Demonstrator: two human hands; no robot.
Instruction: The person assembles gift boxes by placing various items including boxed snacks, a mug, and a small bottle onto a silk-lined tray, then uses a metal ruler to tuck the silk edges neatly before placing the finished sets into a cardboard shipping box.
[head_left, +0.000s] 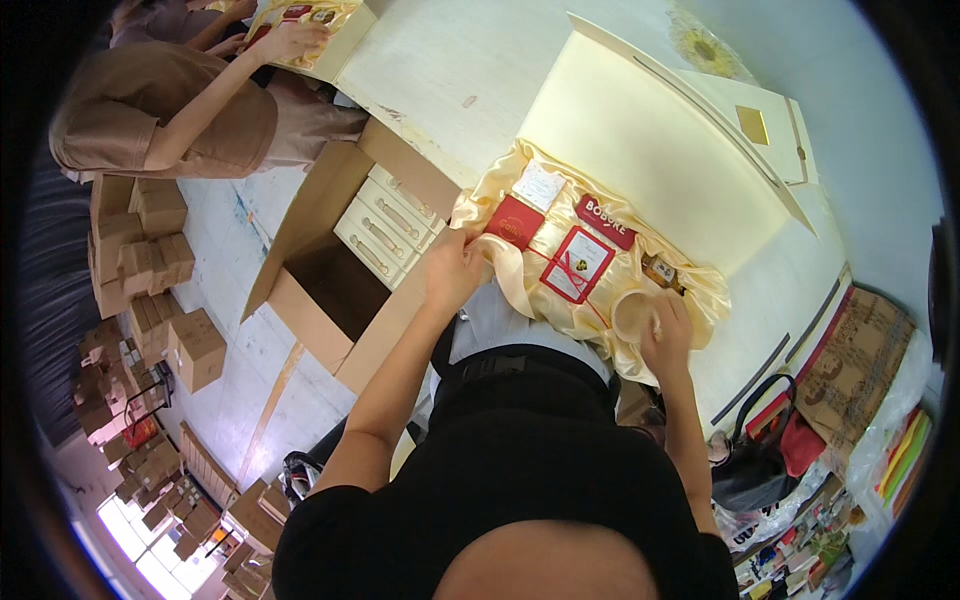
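My left hand (454, 274) pinches the left edge of yellow satin cloth (510, 277) that lines an open cream gift box (645, 142). At the satin's near right side, my right hand (667, 330) is at a round pale item (631, 315), perhaps a cup or jar; whether the fingers grip it or the cloth is unclear. Between my hands a red-bordered card (577, 264) with a red ribbon lies on the satin. Around it are a red square box (514, 223), a white card (538, 185), a red packet (604, 221) and a small amber bottle (661, 271).
An open carton (300, 300) holding several cream boxes (394, 217) stands to my left. Beyond it a co-worker in a brown shirt (180, 112) reaches into another satin-lined box (352, 45). A closed cream box (776, 124) lies behind the raised lid. Bags (757, 480) sit at the right.
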